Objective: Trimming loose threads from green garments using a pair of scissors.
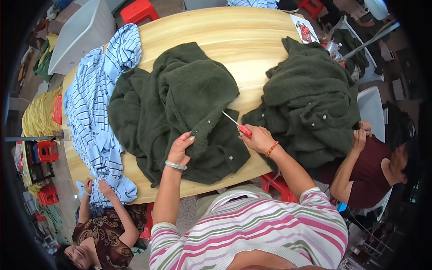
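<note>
Spread before me on the table is a dark green fleecy knit garment point(193, 85) with small shiny buttons along its edge. My left hand point(181, 148) pinches that buttoned edge between thumb and fingers. In my right hand point(261, 139) are red-handled scissors point(244, 131), their slim metal blades pointing up and left and appearing closed. The blade tip is close to the garment's edge, right of a button; whether it touches cannot be told. A second dark green garment pile point(310, 103), also with shiny buttons, lies right of my right hand.
A pale wooden table point(216, 31) bears the clothes. Blue striped garments point(92, 108) lie at left, handled by a co-worker point(108, 225). Another co-worker point(366, 166) in dark red sits at right beside the second pile. A grey bin point(83, 38) and red stools point(138, 11) stand around.
</note>
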Motion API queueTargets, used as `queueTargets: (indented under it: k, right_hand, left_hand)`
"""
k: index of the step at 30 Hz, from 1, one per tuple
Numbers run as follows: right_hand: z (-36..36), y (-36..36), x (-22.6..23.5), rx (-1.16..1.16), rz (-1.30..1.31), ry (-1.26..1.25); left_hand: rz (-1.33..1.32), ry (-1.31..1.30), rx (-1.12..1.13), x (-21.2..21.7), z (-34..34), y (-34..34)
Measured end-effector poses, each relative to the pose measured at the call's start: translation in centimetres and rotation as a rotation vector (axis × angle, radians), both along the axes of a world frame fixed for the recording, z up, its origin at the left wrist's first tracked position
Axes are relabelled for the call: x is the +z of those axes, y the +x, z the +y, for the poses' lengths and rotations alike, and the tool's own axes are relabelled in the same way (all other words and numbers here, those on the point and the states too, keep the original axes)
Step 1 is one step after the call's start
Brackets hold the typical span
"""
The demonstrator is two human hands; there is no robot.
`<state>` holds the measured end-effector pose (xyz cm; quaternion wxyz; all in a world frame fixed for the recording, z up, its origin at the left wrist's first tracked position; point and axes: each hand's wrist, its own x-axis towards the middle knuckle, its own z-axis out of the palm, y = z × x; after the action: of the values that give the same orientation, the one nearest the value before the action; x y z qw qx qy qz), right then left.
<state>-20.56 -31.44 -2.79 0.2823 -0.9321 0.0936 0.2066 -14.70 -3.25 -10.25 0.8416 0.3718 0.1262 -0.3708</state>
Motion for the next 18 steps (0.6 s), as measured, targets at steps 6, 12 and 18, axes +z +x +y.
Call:
queueTargets:
  k: [6, 12, 18]
  right_hand:
    - [0.5, -3.4, 2.1, 0.132, 0.05, 0.004]
    - [2.0, -5.7, 4.7, 0.237, 0.131, 0.038]
    - [2.7, -4.9, 4.5, 0.265, 0.109, -0.078]
  left_hand:
    - [0.089, 0.084, 0.118, -3.3, -1.8, -2.6]
    - [-0.259, 0.308, 0.239, -4.9, -3.6, -3.6]
    - [-0.319, 0.319, 0.18, -4.7, -4.0, -4.3]
